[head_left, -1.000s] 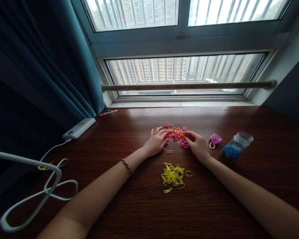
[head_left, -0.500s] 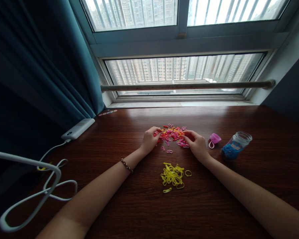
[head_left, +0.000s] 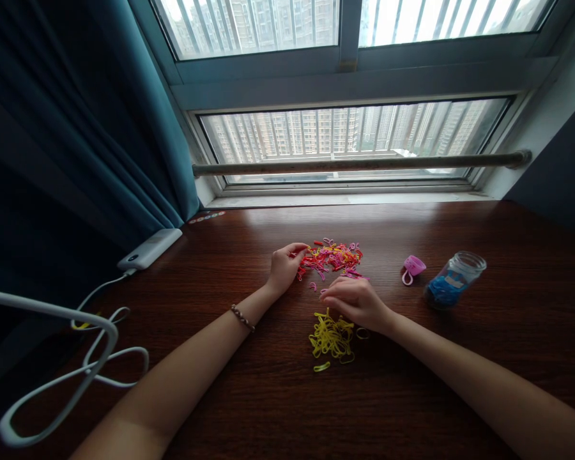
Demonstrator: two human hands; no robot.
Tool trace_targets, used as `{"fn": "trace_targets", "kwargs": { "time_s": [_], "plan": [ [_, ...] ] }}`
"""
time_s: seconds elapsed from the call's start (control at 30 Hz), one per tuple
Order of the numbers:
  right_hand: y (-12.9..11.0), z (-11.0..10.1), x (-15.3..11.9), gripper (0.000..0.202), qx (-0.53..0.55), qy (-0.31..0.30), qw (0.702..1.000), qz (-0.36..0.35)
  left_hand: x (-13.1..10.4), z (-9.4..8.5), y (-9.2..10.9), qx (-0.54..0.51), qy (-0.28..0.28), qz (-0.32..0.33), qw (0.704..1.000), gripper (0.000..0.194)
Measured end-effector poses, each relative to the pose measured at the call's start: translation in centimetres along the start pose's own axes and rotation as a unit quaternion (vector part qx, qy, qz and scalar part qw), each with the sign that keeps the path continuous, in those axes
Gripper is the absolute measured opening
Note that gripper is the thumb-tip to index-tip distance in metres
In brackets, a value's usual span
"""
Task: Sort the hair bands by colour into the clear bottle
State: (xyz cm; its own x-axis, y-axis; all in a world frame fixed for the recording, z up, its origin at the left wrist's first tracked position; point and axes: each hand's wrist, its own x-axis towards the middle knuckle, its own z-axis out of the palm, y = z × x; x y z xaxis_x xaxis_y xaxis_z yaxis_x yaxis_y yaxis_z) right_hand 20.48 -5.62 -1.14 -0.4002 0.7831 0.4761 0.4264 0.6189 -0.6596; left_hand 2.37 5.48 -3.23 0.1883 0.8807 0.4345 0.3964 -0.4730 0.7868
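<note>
A loose pile of pink, red and orange bands (head_left: 333,257) lies on the dark wooden table (head_left: 249,396). Closer to me is a smaller heap of yellow bands (head_left: 333,337). My left hand (head_left: 287,264) touches the left edge of the mixed pile, thumb and fingertips pinched together; anything between them is too small to name. My right hand (head_left: 354,299) is just above the yellow heap, its fingers pressed together, and what they hold, if anything, cannot be made out.
To the right, a tilted glass jar (head_left: 453,281) holds blue bands, beside a pink cap with a loop (head_left: 413,267). A white power bank (head_left: 151,248) and its white cable (head_left: 110,348) lie left. Behind are a window rail (head_left: 359,164) and blue curtain (head_left: 124,128).
My right hand has moved from the right side of the mixed pile toward me and left, to the yellow heap. My left hand has barely shifted.
</note>
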Motion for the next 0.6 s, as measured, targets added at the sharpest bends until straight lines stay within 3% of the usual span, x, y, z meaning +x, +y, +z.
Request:
{"fn": "trace_targets", "kwargs": {
  "time_s": [0.07, 0.13, 0.2, 0.27, 0.4, 0.5, 0.6],
  "plan": [
    [1.2, -0.4, 0.1, 0.019, -0.063, 0.121, 0.989, 0.055, 0.0, 0.0, 0.3, -0.018, -0.007, 0.001, 1.0, 0.022],
    [2.7, -0.9, 0.2, 0.016, -0.127, 0.187, 0.969, 0.098, 0.0, 0.0, 1.2, -0.05, -0.04, 0.005, 0.998, 0.02],
    [3.9, -1.2, 0.2, 0.017, -0.164, 0.182, 0.962, 0.122, -0.1, -0.1, 2.4, -0.091, -0.112, 0.008, 0.989, 0.019],
    [4.6, -1.3, 0.2, 0.02, -0.183, 0.151, 0.962, 0.136, -0.4, -0.4, 4.0, -0.123, -0.225, 0.014, 0.966, 0.019],
    [4.6, -1.1, 0.1, 0.023, -0.239, 0.128, 0.947, 0.173, -1.3, -0.8, 6.5, -0.116, -0.44, 0.089, 0.886, 0.016],
    [4.3, -1.1, 0.1, 0.022, -0.284, 0.13, 0.93, 0.195, -2.1, -0.7, 7.2, -0.088, -0.523, 0.111, 0.84, 0.017],
    [4.2, -1.1, 0.0, 0.021, -0.323, 0.128, 0.916, 0.201, -2.6, -0.4, 7.1, -0.065, -0.559, 0.115, 0.819, 0.018]
  ]
}}
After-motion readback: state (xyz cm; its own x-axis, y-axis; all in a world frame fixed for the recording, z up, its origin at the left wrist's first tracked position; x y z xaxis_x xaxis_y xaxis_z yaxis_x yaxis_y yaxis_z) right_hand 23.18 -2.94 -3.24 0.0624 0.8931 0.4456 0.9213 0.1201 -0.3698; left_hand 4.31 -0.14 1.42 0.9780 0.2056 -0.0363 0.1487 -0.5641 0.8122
